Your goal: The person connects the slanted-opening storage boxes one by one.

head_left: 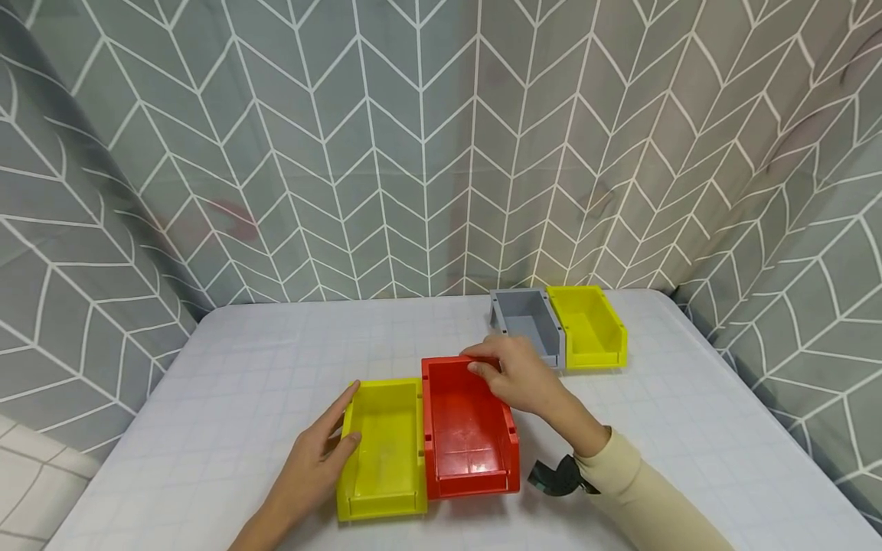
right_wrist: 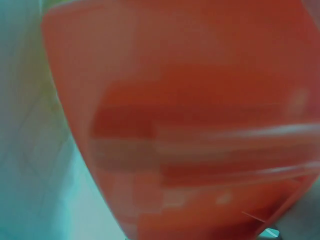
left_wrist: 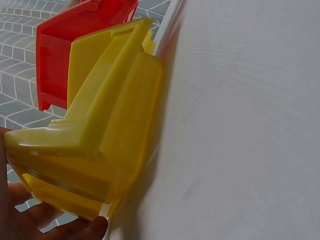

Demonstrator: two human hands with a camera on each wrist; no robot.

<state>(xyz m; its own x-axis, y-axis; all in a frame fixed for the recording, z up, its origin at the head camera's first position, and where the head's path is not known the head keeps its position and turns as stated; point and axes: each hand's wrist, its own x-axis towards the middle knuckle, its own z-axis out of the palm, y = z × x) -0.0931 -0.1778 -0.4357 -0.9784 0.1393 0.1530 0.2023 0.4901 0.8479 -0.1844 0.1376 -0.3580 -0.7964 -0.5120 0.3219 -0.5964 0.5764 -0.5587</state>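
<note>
The right-hand grip (head_left: 520,375) is clamped on the far rim of the red bin (head_left: 467,428), near its far right corner: the thumb lies on the inner side and fingers reach over the rim. The left-hand grip (head_left: 313,459) is clamped on the left side of the near yellow bin (head_left: 384,451); the thumb meets the left wall's upper edge, and the index finger extends to the far left corner. In the left wrist view, fingers also lie against the outside of this bin.

Position of the held parts: both bins are at the near middle of the worktop (head_left: 241,375), the red bin directly to the right of the near yellow bin, long sides adjacent. The red bin is set slightly farther back. Whether its base contacts the worktop cannot be told. In the right wrist view, its blurred red surface fills most of the frame.

Remaining parts: a grey bin (head_left: 527,317) and a far yellow bin (head_left: 586,325) stand side by side at the far right, close to the patterned curtain (head_left: 420,153). A dark curved item (head_left: 560,476) is located beside the beige sleeve (head_left: 648,490) of the right arm.
</note>
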